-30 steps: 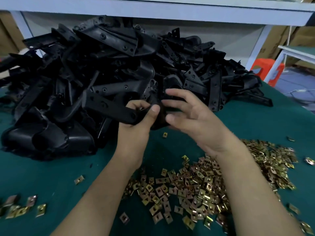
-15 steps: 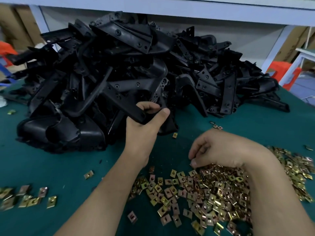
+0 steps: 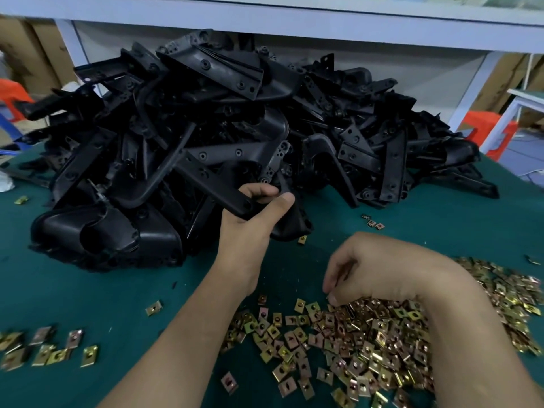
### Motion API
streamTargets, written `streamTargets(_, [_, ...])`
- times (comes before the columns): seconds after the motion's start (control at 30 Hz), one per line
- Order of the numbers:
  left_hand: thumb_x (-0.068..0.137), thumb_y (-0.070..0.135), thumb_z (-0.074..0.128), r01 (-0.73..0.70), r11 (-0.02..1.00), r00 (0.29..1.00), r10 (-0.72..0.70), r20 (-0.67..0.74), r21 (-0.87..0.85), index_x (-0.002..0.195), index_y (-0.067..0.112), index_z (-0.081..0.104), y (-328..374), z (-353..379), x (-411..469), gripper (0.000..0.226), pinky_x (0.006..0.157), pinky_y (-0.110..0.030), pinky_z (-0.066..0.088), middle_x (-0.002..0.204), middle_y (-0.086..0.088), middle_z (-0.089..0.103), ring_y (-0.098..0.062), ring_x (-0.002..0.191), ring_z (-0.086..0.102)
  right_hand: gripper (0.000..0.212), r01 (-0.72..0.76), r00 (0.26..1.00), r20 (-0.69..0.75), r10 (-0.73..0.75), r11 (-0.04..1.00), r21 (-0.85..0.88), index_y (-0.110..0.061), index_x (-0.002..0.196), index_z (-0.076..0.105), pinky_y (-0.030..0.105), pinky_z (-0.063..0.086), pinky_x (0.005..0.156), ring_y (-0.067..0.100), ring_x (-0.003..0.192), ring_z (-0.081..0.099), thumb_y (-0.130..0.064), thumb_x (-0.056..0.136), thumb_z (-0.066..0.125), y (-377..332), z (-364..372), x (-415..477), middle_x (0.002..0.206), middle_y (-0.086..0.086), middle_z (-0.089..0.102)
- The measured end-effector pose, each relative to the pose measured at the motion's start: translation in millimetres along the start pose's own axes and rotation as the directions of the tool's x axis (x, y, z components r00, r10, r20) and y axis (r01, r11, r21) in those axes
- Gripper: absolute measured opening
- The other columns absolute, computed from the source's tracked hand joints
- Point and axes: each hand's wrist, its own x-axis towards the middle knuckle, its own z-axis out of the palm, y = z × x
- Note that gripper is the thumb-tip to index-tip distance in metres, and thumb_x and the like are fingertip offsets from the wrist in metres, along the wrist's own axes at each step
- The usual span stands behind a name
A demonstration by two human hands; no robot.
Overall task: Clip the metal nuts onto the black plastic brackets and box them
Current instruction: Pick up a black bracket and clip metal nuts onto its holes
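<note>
Broadly, the green-covered table [image 3: 88, 290] filled my feed from edge to edge; across its far half lay the pile of black plastic brackets [image 3: 368, 148], a high tangle of straps, angled plates and hollow housings that reached up under a white shelf frame [image 3: 294, 22]; behind it I could make out cardboard boxes [image 3: 26, 54] and an orange stool [image 3: 485, 134]. Next in size was the heap of metal nuts [image 3: 368, 343], brass-coloured square clips spread over the near right of the table, thick in the middle and thinning to scattered pieces at its left edge.

Both forearms came in from the bottom of the view. The left hand [image 3: 247, 228] was raised at the near foot of the pile, thumb and curled fingers wrapped round the end of one long flat bracket [image 3: 212, 184], whose other end ran back up among the rest; the right hand [image 3: 382, 269] hung knuckles-up over the heap, fingers bent down so that the fingertips [image 3: 332, 298] touched the top nuts; whether it had one pinched I could not tell, since the hand hid the grip.

Smaller still, a loose group of nuts [image 3: 44, 348] lay at the near left; three more [image 3: 372, 223] sat beside the pile; a single nut [image 3: 153, 307] lay alone between the left forearm and that group.
</note>
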Motion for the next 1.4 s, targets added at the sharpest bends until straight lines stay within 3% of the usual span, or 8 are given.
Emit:
streamTargets(0.23, [0.088,0.010,0.076,0.054,0.997,0.998,-0.053,0.025,-0.058,0.082,0.023,0.067,-1.7,0.9,0.4,0.017,0.085,-0.040,0.057,0.097,-0.006,0.066,-0.018,0.091,0.069,0.010,0.029,0.999,0.037,-0.028,0.999,-0.037,-0.035,0.086,0.072,0.009,0.044,0.057,-0.009,0.068,0.061,-0.037,0.080,0.080,-0.4,1.3,-5.6,0.077,-0.030,0.067])
streamTargets(0.4, [0.088,0.008,0.076,0.061,0.996,0.997,-0.058,0.042,-0.062,0.084,0.022,0.068,-3.3,1.3,0.5,0.016,0.074,-0.030,0.058,0.092,-0.004,0.067,-0.016,0.085,0.070,0.014,0.051,0.996,0.067,-0.054,0.998,0.042,-0.031,0.095,0.072,0.039,0.058,0.085,0.013,0.085,0.070,-0.021,0.085,0.074,-4.5,2.6,-4.9,0.091,-0.005,0.075])
streamTargets(0.6, [0.087,0.007,0.076,0.072,0.993,0.997,-0.068,0.042,-0.097,0.084,0.020,0.068,-1.6,2.4,0.5,0.015,0.067,-0.027,0.058,0.087,-0.002,0.070,-0.015,0.082,0.071,0.024,0.122,0.988,0.089,-0.127,0.991,0.062,-0.034,0.103,0.075,0.023,0.049,0.061,0.008,0.064,0.062,-0.018,0.095,0.059,-2.7,2.0,-6.0,0.080,-0.007,0.073])
streamTargets(0.7, [0.088,0.006,0.075,0.082,0.992,0.996,-0.079,0.038,-0.098,0.087,0.018,0.066,-1.6,3.5,0.2,0.014,0.072,-0.031,0.061,0.088,-0.003,0.070,-0.015,0.083,0.071,0.029,0.101,0.994,0.034,-0.108,0.981,0.164,-0.034,0.100,0.074,0.015,0.053,0.066,-0.001,0.069,0.067,-0.014,0.099,0.053,-2.2,2.5,-4.0,0.076,-0.014,0.074])
streamTargets(0.9, [0.088,0.004,0.073,0.085,0.989,0.995,-0.078,0.063,-0.118,0.090,0.016,0.064,0.3,5.7,-1.8,0.015,0.071,-0.026,0.058,0.088,-0.002,0.069,-0.013,0.084,0.069,0.021,0.158,0.976,-0.199,-0.091,0.922,0.354,-0.024,0.092,0.073,0.026,0.059,0.082,0.012,0.081,0.074,-0.007,0.095,0.062,-1.9,4.2,7.5,0.083,-0.002,0.078])
streamTargets(1.03, [0.081,0.009,0.075,0.107,0.982,0.990,-0.091,0.107,-0.154,0.092,0.016,0.066,2.7,6.2,-3.7,0.016,0.076,-0.030,0.060,0.089,-0.002,0.072,-0.015,0.087,0.071,0.022,0.256,0.926,-0.375,-0.036,0.791,0.556,-0.016,0.089,0.075,0.025,0.060,0.076,0.015,0.078,0.074,0.004,0.091,0.067,-1.9,4.3,9.9,0.080,0.002,0.075])
streamTargets(1.2, [0.074,0.017,0.077,0.166,0.965,0.975,-0.130,0.179,-0.205,0.093,0.019,0.069,6.9,6.6,-5.4,0.021,0.086,-0.037,0.060,0.101,-0.005,0.075,-0.018,0.096,0.073,0.020,0.343,0.869,-0.495,0.017,0.700,0.626,-0.018,0.092,0.075,0.017,0.055,0.064,0.007,0.065,0.067,0.001,0.090,0.070,-5.6,2.6,11.2,0.071,0.000,0.074])
streamTargets(1.4, [0.070,0.023,0.079,0.200,0.951,0.966,-0.152,0.209,-0.237,0.096,0.018,0.069,9.8,6.2,-6.1,0.028,0.086,-0.037,0.061,0.102,-0.005,0.076,-0.018,0.096,0.073,0.022,0.422,0.857,-0.503,0.108,0.412,0.808,-0.013,0.091,0.080,0.030,0.059,0.085,0.017,0.085,0.069,-0.017,0.070,0.080,-11.3,0.5,12.4,0.088,0.006,0.075])
